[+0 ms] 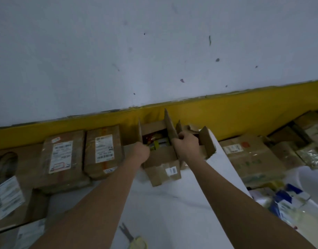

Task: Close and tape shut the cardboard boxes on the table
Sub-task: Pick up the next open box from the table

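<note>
Taped boxes (pixel 62 159) lie at 9 o'clock of the open cardboard box (pixel 161 164) on the white table (pixel 172 203). The left hand (pixel 142 151) curls its fingers on the left flap (pixel 140 132). Red and yellow packets (pixel 154 141) sit inside. The right hand (pixel 186 144) pinches the right flap (pixel 170 126). The box's mouth faces up and its long axis runs 12 to 6.

- Left grip (pixel 141 152): fingers hidden behind the left flap (pixel 139 133) of the open box (pixel 161 159); hold on it cannot be confirmed.
- Right grip (pixel 186 145): fingers curl over the right flap (pixel 170 126); their ends are hidden behind it.
- Box contents (pixel 154 141): red and yellow packets, largely covered by flaps and grips; kind not determinable.
- Labels (pixel 104 149) on the taped parcels: print blurred, unreadable.
- Parcel (pixel 5 194) at far left: cut off by the frame edge.
- Grey tool (pixel 126 232) on the bench (pixel 172 203): blurred, type unclear; yellow item (pixel 139 244) beside it cut off by the bottom edge.
- Blue-and-white packets (pixel 287 198), right: blurred, unidentifiable.
</note>
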`<state>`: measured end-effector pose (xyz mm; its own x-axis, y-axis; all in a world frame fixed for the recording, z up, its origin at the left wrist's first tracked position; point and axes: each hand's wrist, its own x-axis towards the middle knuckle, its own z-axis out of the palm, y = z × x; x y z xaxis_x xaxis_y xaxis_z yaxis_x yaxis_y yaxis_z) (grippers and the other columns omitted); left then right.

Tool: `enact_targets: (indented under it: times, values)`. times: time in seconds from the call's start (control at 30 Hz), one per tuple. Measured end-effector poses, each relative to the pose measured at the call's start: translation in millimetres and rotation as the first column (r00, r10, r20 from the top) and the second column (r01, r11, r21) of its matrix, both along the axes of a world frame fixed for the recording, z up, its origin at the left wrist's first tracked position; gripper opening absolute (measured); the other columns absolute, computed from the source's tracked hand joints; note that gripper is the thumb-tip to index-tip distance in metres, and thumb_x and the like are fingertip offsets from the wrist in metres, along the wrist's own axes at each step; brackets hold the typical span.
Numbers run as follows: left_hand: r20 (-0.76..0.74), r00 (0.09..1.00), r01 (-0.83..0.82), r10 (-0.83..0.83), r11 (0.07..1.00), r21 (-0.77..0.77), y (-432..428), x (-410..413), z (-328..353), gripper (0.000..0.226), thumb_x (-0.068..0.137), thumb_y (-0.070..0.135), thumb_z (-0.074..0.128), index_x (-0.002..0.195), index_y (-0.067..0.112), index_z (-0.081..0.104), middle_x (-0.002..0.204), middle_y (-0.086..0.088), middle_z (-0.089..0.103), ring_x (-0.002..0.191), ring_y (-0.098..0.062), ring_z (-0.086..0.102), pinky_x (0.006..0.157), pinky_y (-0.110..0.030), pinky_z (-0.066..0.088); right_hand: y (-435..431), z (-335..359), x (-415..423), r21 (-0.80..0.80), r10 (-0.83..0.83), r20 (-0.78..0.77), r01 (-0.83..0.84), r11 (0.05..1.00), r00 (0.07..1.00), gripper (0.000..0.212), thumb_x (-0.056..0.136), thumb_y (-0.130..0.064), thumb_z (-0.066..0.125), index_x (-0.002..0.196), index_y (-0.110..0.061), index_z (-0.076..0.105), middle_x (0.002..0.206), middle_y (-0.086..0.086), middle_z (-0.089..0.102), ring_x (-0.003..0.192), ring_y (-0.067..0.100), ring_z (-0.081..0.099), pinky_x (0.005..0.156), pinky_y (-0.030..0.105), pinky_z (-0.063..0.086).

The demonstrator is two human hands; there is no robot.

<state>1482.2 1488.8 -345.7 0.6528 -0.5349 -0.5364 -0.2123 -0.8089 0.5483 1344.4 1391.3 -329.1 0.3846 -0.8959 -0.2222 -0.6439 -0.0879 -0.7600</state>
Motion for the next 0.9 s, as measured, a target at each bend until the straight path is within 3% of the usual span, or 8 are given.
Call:
enact_targets:
  times: [0.1,0.2,0.33,0.43,0.57,0.7,0.9]
  values:
    - [-0.141,0.981,-0.139,0.131,0.989,-0.052,35.4,-6.5,34.1,0.018,0.097,0.012,0.047,0.103,-0.003,0.056,0.097,-0.022,0.063,0.095,-0.044,0.066,0.070,-0.045,0.060,15.1,30.1,-12.0,0.081,0.037,0.027,-0.040,0.996,0.999,0.028,0.082,-0.030,0.063,0.090,-0.004,0.066,0.083,0.013,0.063,0.077,0.025,0.059,0.064,0.037,0.046]
    - [-0.204,0.961,-0.197,0.187,0.980,-0.032,65.6,-20.8,64.4,0.021,0.095,0.011,0.048,0.107,-0.004,0.056,0.097,-0.026,0.066,0.082,-0.041,0.068,0.051,-0.038,0.057,37.2,54.0,-24.6,0.083,0.091,-0.011,-0.090,0.993,0.996,0.034,0.083,-0.031,0.067,0.100,-0.002,0.069,0.091,0.018,0.065,0.084,0.027,0.063,0.081,0.047,0.055]
    - [-0.374,0.904,-0.231,0.206,0.973,-0.023,115.3,-40.9,84.6,0.017,0.097,0.006,0.046,0.107,-0.006,0.054,0.088,-0.023,0.067,0.074,-0.035,0.067,0.056,-0.040,0.058,78.7,79.1,-47.5,0.068,0.208,-0.124,-0.201,0.977,0.970,0.027,0.093,-0.032,0.061,0.105,-0.009,0.071,0.095,0.009,0.066,0.084,0.020,0.060,0.080,0.038,0.056]
    - [-0.457,0.859,-0.255,0.231,0.967,0.010,174.3,-54.7,84.5,0.023,0.097,0.002,0.047,0.118,-0.005,0.050,0.081,-0.021,0.066,0.068,-0.029,0.066,0.045,-0.033,0.055,124.5,87.8,-63.2,0.112,0.244,-0.147,-0.229,0.967,0.959,0.030,0.095,-0.035,0.058,0.113,-0.012,0.067,0.098,0.004,0.064,0.088,0.019,0.059,0.083,0.034,0.054]
    - [-0.622,0.735,-0.385,0.270,0.921,-0.054,264.9,-76.8,84.3,0.022,0.092,-0.002,0.051,0.114,-0.005,0.055,0.073,-0.017,0.066,0.066,-0.025,0.067,0.046,-0.032,0.057,196.1,76.6,-79.4,0.175,0.216,-0.035,-0.207,0.963,0.976,0.031,0.095,-0.035,0.061,0.116,-0.012,0.064,0.097,0.002,0.059,0.091,0.019,0.059,0.088,0.036,0.055]
    - [-0.748,0.604,-0.477,0.277,0.877,-0.060,344.3,-95.6,75.7,0.026,0.088,-0.005,0.054,0.114,-0.005,0.056,0.103,-0.025,0.068,0.082,-0.032,0.072,0.056,-0.033,0.059,254.7,51.7,-84.7,0.191,0.195,0.047,-0.201,0.961,0.980,0.025,0.091,-0.035,0.067,0.101,-0.013,0.063,0.100,0.009,0.062,0.094,0.024,0.061,0.087,0.040,0.056]
    - [-0.768,0.544,-0.491,0.339,0.870,0.036,438.1,-111.6,48.4,0.029,0.097,0.009,0.054,0.119,-0.009,0.058,0.098,-0.024,0.073,0.085,-0.031,0.074,0.064,-0.034,0.061,341.9,9.6,-71.1,0.263,0.310,0.113,-0.329,0.907,0.944,0.018,0.094,-0.027,0.065,0.104,-0.012,0.066,0.108,0.011,0.064,0.102,0.028,0.061,0.094,0.044,0.053]
